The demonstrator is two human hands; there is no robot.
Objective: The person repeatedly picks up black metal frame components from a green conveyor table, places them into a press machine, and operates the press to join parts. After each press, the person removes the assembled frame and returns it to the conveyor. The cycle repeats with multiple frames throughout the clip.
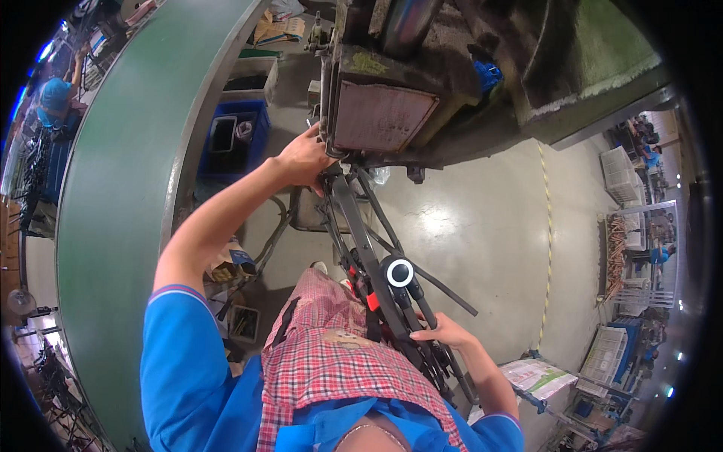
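- The left hand (301, 157) is at the top end of a black tube frame (360, 237), right against the near edge of a large, grimy machine (459, 83); part of its grasp is hidden there, so how far the fingers are closed and what they grip cannot be told.
- The right hand (446, 331) is closed on the frame's lower tubing, thumb across it, the other fingers mostly out of sight behind.
- The frame slants between both sets of fingers, in front of the checked apron (339, 369); a hub with a white ring (398, 273) sits just up-left of the right fingers.
- One thin tube (444, 290) ends free just above the right fingers.
- Open floor (489, 218) spreads above and right of the right fingers, out to a striped tape line (548, 233).
- Left of the left fingers, past a blue bin (263, 124), runs the long edge of a green bench (120, 196).
- The machine's upper part is cut off above the left fingers.
- Below the right fingers, the frame's lower end is tangled and dark, its parts hard to separate.
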